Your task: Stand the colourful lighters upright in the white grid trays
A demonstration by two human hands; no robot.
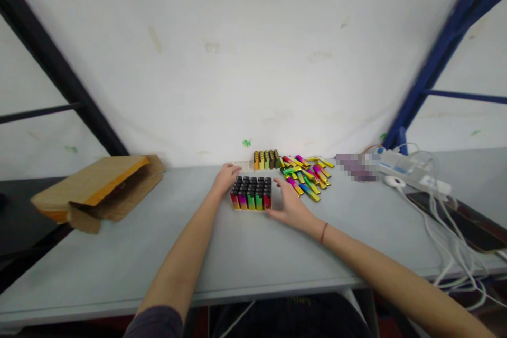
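Lighters (251,193) partly hide one another; right fingers (279,183) spread wide; I cannot tell what left fingers (233,168) hold.

Left forearm (192,245) bare, angling up and inward from the lower edge; left hand (225,179) at its end, fingers bent forward and inward, grip unclear. Right forearm (366,261) slants in from the lower right corner, right hand (295,208) turned inward, thumb (274,214) spread from bent fingers (280,184).
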